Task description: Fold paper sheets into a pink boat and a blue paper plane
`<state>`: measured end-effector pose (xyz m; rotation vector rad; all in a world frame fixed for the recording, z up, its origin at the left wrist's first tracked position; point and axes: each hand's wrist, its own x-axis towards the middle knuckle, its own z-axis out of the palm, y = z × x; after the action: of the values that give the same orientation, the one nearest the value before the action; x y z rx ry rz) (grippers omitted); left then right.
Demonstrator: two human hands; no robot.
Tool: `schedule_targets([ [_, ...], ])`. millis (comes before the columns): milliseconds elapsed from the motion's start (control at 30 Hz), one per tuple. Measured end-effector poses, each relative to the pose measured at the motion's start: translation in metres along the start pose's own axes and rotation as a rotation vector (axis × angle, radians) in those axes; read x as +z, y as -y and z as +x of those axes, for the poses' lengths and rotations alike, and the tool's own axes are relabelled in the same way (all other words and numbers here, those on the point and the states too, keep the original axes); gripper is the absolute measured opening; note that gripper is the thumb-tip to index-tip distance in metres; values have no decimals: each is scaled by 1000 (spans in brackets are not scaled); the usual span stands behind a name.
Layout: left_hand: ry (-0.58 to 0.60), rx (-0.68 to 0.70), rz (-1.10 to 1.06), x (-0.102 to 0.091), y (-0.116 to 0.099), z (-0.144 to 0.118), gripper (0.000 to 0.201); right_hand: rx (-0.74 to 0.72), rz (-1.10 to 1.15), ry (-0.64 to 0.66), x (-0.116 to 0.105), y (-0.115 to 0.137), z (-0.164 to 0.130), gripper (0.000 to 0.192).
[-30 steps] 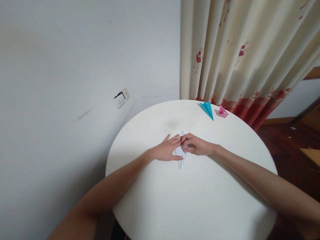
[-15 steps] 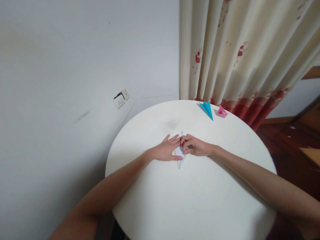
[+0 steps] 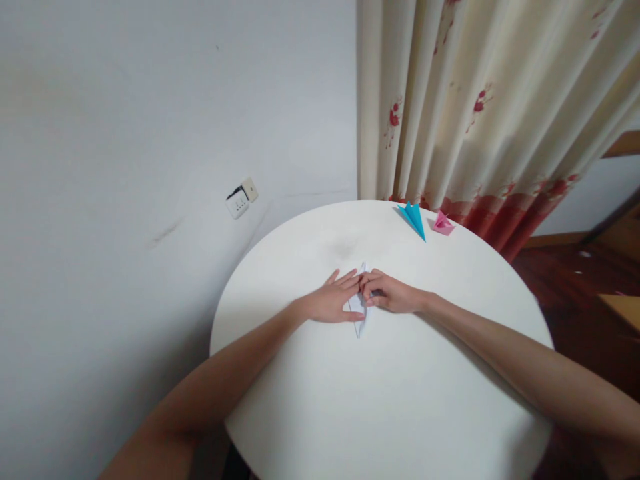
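A small folded sheet of white paper lies on the round white table, its pointed ends showing above and below my hands. My left hand rests flat over its left side with the fingers spread, the thumb across the lower part. From the right, my right hand pinches the paper's right edge between curled fingers and thumb, close to the left fingertips. The middle of the paper is partly hidden under both hands.
A blue paper plane and a pink folded paper boat sit at the table's far right edge. Behind them hangs a cream and red curtain. A wall socket is on the wall at left.
My right fingers have closed slightly, and the paper's right edge looks more lifted and folded inward. My left hand stays in place.
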<state>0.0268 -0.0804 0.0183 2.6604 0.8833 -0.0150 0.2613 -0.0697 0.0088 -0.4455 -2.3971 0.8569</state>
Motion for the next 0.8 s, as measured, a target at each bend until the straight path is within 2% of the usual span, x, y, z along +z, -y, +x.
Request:
schedule_targets([
  [633,15,-6,31,0,1,0,79,-26,-79,-33,5,3,1,41],
  [800,34,-17,55,0,1,0,79,-35,-100,-51,7,5,2,33],
])
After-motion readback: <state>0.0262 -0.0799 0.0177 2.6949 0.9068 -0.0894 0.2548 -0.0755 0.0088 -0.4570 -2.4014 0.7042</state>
